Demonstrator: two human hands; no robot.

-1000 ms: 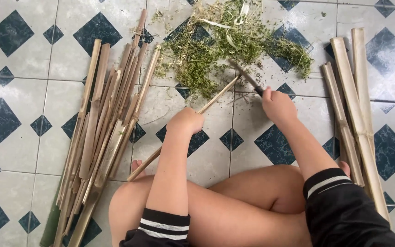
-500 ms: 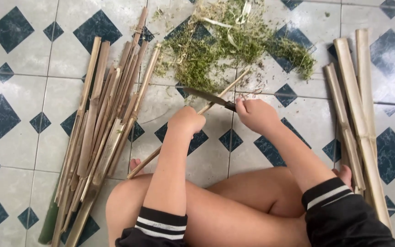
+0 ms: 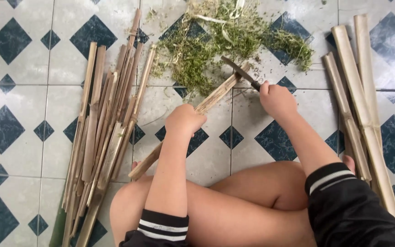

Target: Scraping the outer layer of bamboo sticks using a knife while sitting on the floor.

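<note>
Two hands, left hand (image 3: 184,120) gripping bamboo strip (image 3: 216,95), knife (image 3: 239,72) at its tip

No packages, labels, signs or screens appear anywhere in the head view of this scene.

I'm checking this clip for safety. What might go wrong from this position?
1. The knife in the right hand sits at the far end of the bamboo strip; a slip back along it could reach the left hand gripping the middle.
2. The bare legs lie right under the strip's near end, so a dropped blade may hit them.
3. Green shavings on the smooth tile floor could be slippery.
</note>
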